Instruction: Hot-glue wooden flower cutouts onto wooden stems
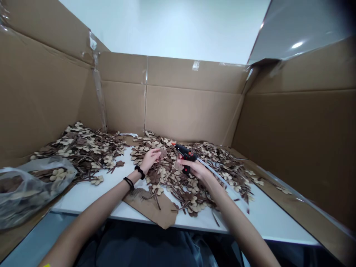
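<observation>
The right hand (196, 167) is gripping a glue gun (183, 151); the left hand (150, 159) is pinching a flower (163, 152). A pile (190, 191) is lying below.

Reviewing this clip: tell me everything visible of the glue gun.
The glue gun has a black body, plastic by its look, with red-orange accents and an orange-red nozzle tip. The right hand grips its handle, partly hiding it. It is held over the pile of flower-shaped pieces, nozzle toward the picture's left and slightly up. A pale, translucent strip trails from its rear. Whether it is switched on cannot be told.
</observation>
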A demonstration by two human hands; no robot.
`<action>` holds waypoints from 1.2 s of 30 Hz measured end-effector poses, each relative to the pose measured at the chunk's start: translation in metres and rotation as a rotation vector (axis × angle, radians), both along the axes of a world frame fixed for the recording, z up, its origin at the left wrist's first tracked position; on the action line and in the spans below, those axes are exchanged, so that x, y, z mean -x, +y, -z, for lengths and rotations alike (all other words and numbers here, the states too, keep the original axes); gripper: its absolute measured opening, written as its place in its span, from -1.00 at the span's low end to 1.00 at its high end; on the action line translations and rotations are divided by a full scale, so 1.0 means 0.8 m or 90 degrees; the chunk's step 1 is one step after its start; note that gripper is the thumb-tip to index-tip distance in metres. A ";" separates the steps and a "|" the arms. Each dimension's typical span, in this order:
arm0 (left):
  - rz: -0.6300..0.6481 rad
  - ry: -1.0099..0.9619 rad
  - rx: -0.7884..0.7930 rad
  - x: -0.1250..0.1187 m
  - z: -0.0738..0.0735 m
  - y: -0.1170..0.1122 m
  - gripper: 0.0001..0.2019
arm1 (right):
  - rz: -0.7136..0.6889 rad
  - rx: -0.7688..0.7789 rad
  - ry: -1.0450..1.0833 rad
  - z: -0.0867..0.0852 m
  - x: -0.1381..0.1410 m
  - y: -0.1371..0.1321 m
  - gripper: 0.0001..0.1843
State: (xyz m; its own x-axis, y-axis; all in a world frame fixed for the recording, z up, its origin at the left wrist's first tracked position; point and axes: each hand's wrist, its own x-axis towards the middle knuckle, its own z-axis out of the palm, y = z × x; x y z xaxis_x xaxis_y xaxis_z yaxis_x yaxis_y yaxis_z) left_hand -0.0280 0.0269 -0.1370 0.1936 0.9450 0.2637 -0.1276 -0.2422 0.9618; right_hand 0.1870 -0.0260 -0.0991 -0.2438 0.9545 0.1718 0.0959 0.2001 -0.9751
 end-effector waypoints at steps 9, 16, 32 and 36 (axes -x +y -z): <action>0.069 -0.063 0.104 0.005 -0.004 -0.010 -0.79 | -0.052 0.084 -0.063 0.013 -0.002 0.006 -0.62; 0.070 -0.049 0.126 0.003 -0.013 -0.021 -0.79 | -0.083 0.062 -0.049 0.015 0.001 0.001 -0.58; 0.092 -0.068 0.127 0.005 -0.007 -0.015 -0.76 | -0.094 0.026 -0.024 0.034 0.010 0.011 -0.43; 0.105 -0.088 0.136 0.006 -0.005 -0.012 -0.75 | -0.074 0.039 -0.035 0.035 0.011 0.010 -0.43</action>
